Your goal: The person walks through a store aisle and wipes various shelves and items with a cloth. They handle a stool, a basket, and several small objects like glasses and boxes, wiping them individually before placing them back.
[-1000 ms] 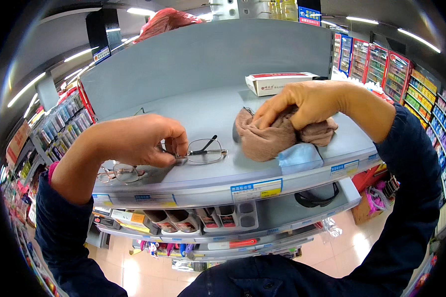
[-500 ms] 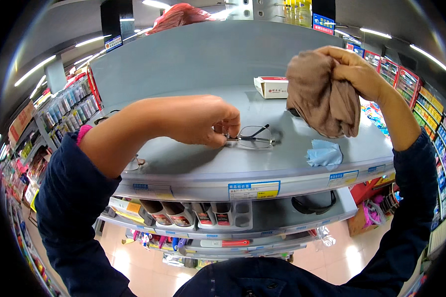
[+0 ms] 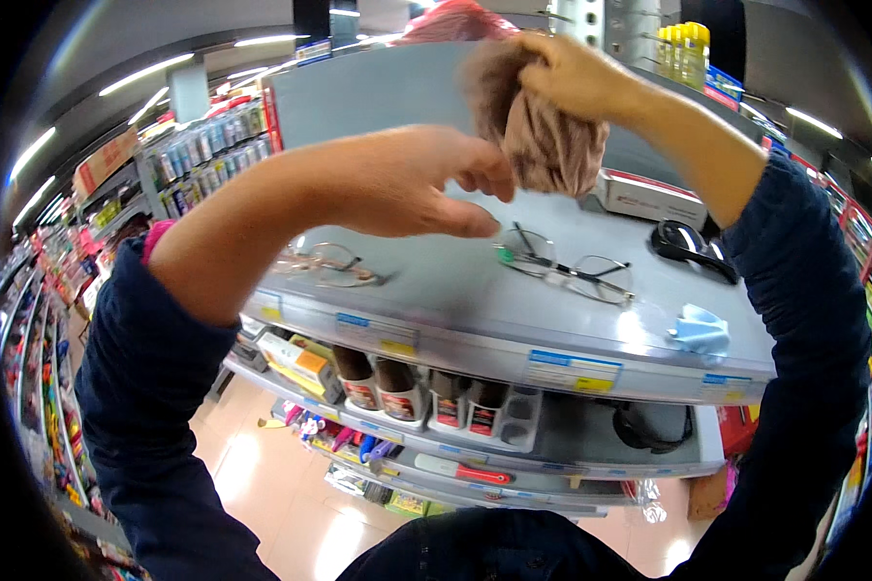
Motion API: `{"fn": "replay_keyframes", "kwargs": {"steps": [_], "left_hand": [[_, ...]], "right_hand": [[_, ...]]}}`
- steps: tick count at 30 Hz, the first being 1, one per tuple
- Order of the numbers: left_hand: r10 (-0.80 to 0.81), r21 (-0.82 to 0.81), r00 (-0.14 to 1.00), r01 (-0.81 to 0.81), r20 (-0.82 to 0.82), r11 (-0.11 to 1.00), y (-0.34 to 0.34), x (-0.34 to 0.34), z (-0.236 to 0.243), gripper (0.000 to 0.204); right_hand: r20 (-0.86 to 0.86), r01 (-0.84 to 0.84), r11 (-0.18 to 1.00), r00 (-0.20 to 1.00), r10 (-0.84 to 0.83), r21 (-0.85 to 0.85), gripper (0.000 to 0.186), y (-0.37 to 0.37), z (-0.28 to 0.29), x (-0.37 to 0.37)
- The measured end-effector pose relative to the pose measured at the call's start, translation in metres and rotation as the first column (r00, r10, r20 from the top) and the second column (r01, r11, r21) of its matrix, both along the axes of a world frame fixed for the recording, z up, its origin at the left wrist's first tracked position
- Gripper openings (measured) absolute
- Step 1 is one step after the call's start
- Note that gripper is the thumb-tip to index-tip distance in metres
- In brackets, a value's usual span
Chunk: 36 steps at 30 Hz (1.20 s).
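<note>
My right hand (image 3: 576,82) is raised above the back of the grey shelf, its fingers closed on a crumpled brown cloth (image 3: 552,140). My left hand (image 3: 426,184) hovers over the shelf with thumb and fingers apart, holding nothing. Just below and to the right of its thumb, a pair of thin-framed eyeglasses (image 3: 556,270) lies on the shelf top. A second pair of eyeglasses (image 3: 331,263) rests farther left, beneath my left forearm. On the right is a small light-blue cloth (image 3: 700,331).
Behind my right wrist sit a white-and-red box (image 3: 649,197) and black dark-lensed eyewear (image 3: 693,250). The lower shelf (image 3: 572,436) holds dark-capped bottles (image 3: 399,389) and black sunglasses (image 3: 654,428). A grey panel (image 3: 368,97) backs the top shelf.
My left hand has let go of the eyeglasses and lifted off them. The brown cloth, in my right hand, has swung left and upward. The view has turned somewhat left.
</note>
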<state>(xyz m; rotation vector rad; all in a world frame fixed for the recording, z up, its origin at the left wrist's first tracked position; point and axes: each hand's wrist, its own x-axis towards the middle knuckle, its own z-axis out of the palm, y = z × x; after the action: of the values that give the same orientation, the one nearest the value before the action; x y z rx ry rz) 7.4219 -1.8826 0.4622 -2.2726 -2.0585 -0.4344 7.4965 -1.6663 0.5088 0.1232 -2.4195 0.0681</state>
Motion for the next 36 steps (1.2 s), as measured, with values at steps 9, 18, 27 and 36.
{"fn": "replay_keyframes", "kwargs": {"steps": [9, 18, 27, 36], "left_hand": [[0.165, -0.113, 0.982, -0.154, 0.092, 0.982, -0.112, -0.084, 0.0, 0.045], [-0.022, -0.242, 0.999, 0.029, 0.03, 0.97, -0.121, -0.109, -0.013, 0.045], [-0.053, -0.253, 0.996, 0.068, 0.068, 0.965, -0.115, -0.11, -0.014, 0.038], [-0.245, -0.004, 0.969, 0.245, -0.041, 0.969, -0.096, -0.06, 0.0, 0.04]], "right_hand": [[0.637, -0.116, 0.993, 0.764, 0.1, -0.016, 0.042, -0.046, -0.066, -0.065], [0.614, 0.181, 0.977, 0.786, -0.078, -0.108, 0.048, -0.092, -0.058, 0.007], [0.603, 0.147, 0.986, 0.795, -0.067, -0.083, 0.039, -0.083, -0.049, 0.019], [0.514, 0.255, 0.965, 0.836, -0.192, -0.054, 0.045, -0.07, -0.025, 0.03]]}}
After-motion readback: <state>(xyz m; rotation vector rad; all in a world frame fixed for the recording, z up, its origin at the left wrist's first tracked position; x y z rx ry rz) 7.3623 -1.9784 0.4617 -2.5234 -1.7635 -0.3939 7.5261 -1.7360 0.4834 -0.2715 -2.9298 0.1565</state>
